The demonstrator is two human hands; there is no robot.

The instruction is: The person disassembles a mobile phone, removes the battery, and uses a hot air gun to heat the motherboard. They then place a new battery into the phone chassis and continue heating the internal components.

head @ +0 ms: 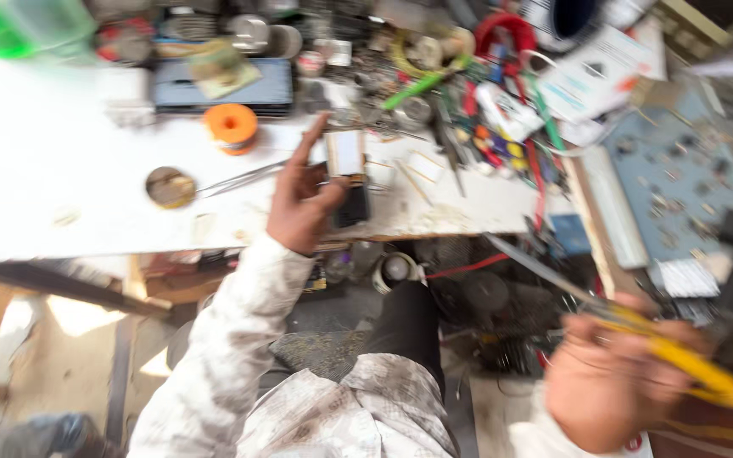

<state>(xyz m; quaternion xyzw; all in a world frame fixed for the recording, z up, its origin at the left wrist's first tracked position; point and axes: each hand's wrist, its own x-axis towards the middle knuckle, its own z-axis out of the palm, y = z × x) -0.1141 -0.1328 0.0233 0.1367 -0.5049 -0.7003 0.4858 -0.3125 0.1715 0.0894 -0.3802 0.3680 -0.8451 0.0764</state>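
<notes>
Nearest the camera, the right hand [612, 390] closes its grip on a yellow-handled tool [680, 360] whose long metal blade [536, 267] points up and left toward the counter's edge; motion blur hides what kind of tool it is. It touches nothing but the hand, so the work with it looks not yet begun.

Farther out, the left hand [299, 203] pinches a small dark rectangular component with a pale top face [348, 174] between thumb and fingers, raised just over the front edge of the white counter [61, 187]. The piece is in hand and apart from the blade; bringing the two together seems what is left.

Beyond lie tweezers [243, 178] beside a small round tin [170, 187], then an orange spool [232, 125] and a blue flat case [222, 85]. A tangle of wires and small parts [485, 102] crowds the far right.
</notes>
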